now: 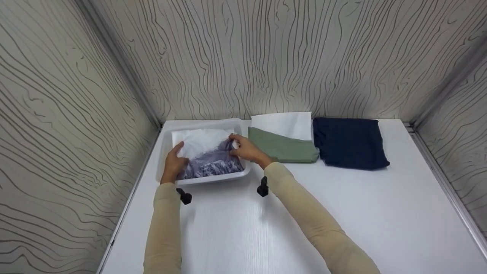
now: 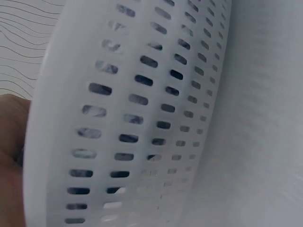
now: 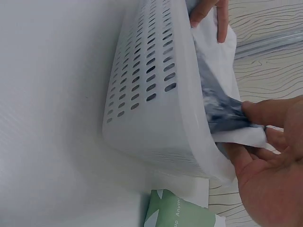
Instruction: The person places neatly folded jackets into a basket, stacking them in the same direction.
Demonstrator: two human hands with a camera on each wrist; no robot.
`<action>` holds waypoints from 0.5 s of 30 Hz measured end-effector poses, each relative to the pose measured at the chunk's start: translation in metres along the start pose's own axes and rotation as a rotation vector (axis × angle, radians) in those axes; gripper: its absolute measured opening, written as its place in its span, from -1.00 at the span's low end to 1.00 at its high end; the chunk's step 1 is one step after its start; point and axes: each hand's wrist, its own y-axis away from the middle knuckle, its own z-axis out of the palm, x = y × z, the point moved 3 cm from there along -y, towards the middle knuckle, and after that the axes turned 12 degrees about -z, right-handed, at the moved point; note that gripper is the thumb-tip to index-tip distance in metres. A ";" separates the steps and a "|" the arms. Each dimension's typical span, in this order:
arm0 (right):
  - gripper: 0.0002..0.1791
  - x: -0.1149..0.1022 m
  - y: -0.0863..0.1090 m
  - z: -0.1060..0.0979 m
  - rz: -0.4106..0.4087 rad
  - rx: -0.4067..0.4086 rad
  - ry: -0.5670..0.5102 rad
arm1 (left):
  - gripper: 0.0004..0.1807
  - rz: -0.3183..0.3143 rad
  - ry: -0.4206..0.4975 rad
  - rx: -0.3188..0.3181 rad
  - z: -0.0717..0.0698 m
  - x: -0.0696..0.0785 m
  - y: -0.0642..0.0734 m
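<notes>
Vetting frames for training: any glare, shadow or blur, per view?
Head: pale sheen on the white table, soft shadow below the near rim of the basket; left wrist: hazy, low contrast, basket wall filling most of the picture; right wrist: patterned cloth looks slightly smeared beside the right hand, perhaps motion blur.

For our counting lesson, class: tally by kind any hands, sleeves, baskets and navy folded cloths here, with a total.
Left hand, right hand: 2
Left sleeve, right sleeve: 2
White basket: 1
Navy folded cloth: 1
Total: 6
</notes>
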 end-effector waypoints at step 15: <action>-0.62 -0.002 0.006 -0.003 -0.118 0.071 0.495 | -0.15 0.056 -0.265 0.124 -0.002 0.002 -0.002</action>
